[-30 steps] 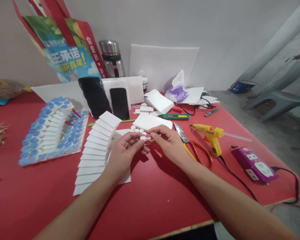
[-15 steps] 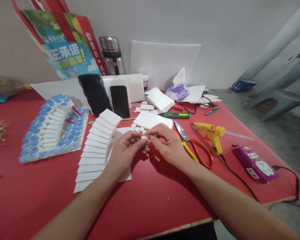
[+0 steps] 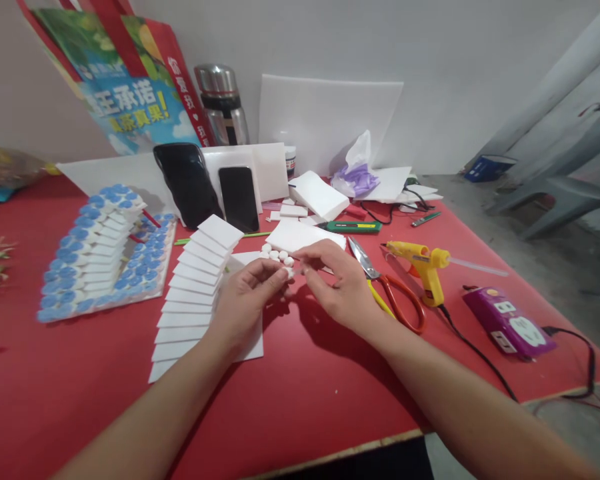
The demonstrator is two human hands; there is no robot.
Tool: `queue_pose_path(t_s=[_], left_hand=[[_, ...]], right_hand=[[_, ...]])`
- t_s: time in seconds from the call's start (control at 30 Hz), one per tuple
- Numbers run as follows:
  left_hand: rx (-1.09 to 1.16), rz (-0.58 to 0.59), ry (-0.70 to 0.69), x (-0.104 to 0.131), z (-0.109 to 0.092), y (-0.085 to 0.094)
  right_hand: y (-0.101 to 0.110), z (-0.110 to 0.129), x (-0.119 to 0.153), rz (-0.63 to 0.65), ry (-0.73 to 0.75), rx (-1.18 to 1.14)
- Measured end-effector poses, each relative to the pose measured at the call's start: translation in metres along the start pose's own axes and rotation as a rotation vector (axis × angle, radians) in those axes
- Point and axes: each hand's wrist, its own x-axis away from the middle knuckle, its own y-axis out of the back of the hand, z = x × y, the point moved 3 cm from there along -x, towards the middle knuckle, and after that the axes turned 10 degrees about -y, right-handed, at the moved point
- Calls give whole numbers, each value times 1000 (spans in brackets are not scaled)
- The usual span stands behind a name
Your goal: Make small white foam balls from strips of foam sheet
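Observation:
Between the thumb and forefinger of my left hand [image 3: 253,293] is a small white ball [image 3: 289,272], closed in a pinch. Just right of it, my right hand [image 3: 336,280] has its thumb and forefinger drawn together near the tips; a tiny pale bit may be between them, too small to make out. Several more white balls [image 3: 275,255] lie behind my fingertips, in front of a white foam sheet [image 3: 305,237]. A curved, stepped row of white foam board pieces [image 3: 187,300] stands left of my left hand, partly covered by that forearm.
A stepped piece with blue round decorations [image 3: 80,253] stands at left. Two phones [image 3: 185,183] lean on white board. On the right lie scissors [image 3: 400,300], a yellow glue gun [image 3: 425,267], a purple power strip [image 3: 510,323] and a green utility knife [image 3: 355,227] on the red table [image 3: 300,413].
My hands have come slightly apart, and the left thumb and finger have shifted a little left with the white ball. The whole view has tilted slightly.

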Motion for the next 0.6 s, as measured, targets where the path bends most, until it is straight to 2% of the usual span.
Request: queue_pose_path(t_s=[0.13, 0.27, 0.43, 0.6], left_hand=[[158, -38, 60, -2, -1, 0], [165, -52, 35, -2, 0, 0], [24, -17, -92, 0, 4, 4], [-14, -27, -136, 0, 4, 5]], right_hand=[[-1, -2, -1, 44, -206, -108], [-9, -3, 1, 130, -325, -180], [-11, -4, 1, 146, -389, -250], [-9, -7, 0, 161, -391, -231]])
